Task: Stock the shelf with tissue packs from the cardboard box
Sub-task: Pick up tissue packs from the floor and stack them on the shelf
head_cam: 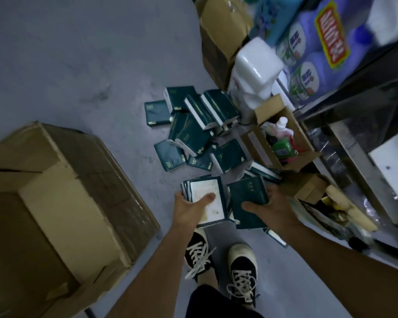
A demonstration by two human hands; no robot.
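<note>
Nearest the camera, two black-and-white laced shoes (218, 260) are standing on the grey floor (78, 65). Just above them, the left hand (189, 208) is closing its grip on a small stack of tissue packs (208, 198), thumb lying across the white label face on top. Beside it, touching, the right hand (269, 203) is gripping a single dark green pack (245, 200), thumb on its top face, fingers curled round the far edge. The large cardboard box (55, 203) is sitting to the left, flaps open. Beyond the hands, a loose pile of green tissue packs (193, 129) is lying scattered on the floor. To the right, a small open carton (278, 138) is holding bottles, beside the metal shelf (359, 157). Farther back, wrapped white and blue paper goods (308, 53) are sitting blurred.
</note>
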